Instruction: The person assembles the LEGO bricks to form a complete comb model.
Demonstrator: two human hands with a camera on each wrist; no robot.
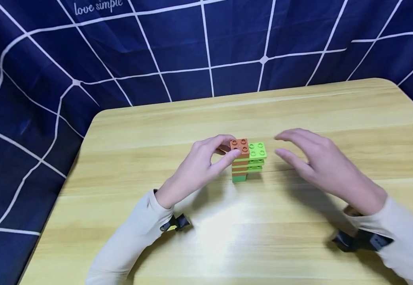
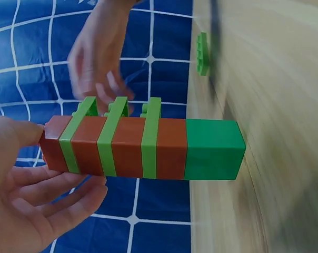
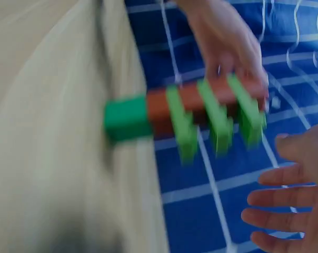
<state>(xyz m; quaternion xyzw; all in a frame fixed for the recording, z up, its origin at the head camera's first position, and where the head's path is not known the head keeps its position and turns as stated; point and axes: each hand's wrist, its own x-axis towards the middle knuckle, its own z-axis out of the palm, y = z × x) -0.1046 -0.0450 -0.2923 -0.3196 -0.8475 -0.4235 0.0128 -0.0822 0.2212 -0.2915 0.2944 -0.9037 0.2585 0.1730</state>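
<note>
A brick tower stands upright on the table. Its base is a dark green brick. Above that, orange bricks alternate with lime green plates, whose studded ends jut out to the right. My left hand pinches the top orange brick from the left, thumb in front and fingers behind. To the right of the tower, apart from it, is my right hand. Nothing is in its spread fingers, as the right wrist view shows.
The tower stands on a light wooden table. A loose lime green piece lies on the tabletop in the left wrist view; I cannot make it out in the head view. A dark blue cloth with white lines hangs behind the table.
</note>
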